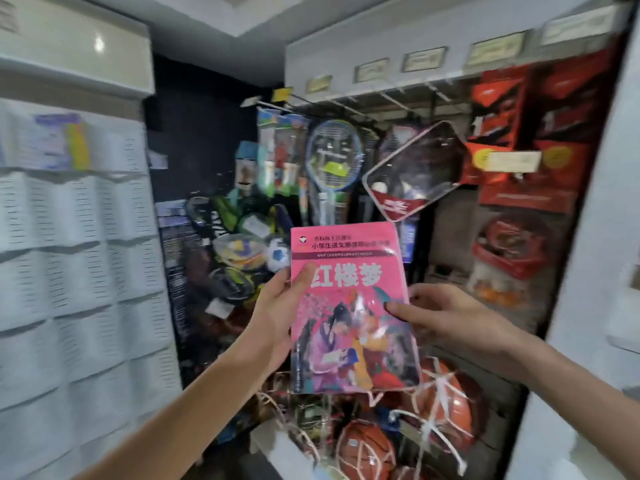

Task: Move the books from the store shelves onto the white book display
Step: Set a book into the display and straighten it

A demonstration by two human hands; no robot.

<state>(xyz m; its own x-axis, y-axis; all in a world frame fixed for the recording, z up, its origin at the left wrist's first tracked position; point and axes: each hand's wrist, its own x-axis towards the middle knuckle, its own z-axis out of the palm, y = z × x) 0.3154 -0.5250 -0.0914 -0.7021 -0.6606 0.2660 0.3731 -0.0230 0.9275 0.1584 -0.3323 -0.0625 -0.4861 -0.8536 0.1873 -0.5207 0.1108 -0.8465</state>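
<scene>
A pink book [349, 306] with white characters and a painted couple on its cover is held upright in front of me, wrapped in shiny plastic. My left hand [277, 313] grips its left edge, thumb on the cover and fingers behind. My right hand [446, 317] holds the right edge, thumb on the cover and fingers curled behind it. The white book display [69, 254] with tiered slotted pockets fills the left side; a few blurred booklets [59, 143] sit in its upper row.
Straight ahead hangs sports gear: a blue racket [332, 157], a badminton set in a clear case [415, 168], small balls [277, 254]. Netted basketballs [440, 403] lie below the book. Red boxes [519, 133] fill the right shelves. A white panel [588, 306] stands at the right.
</scene>
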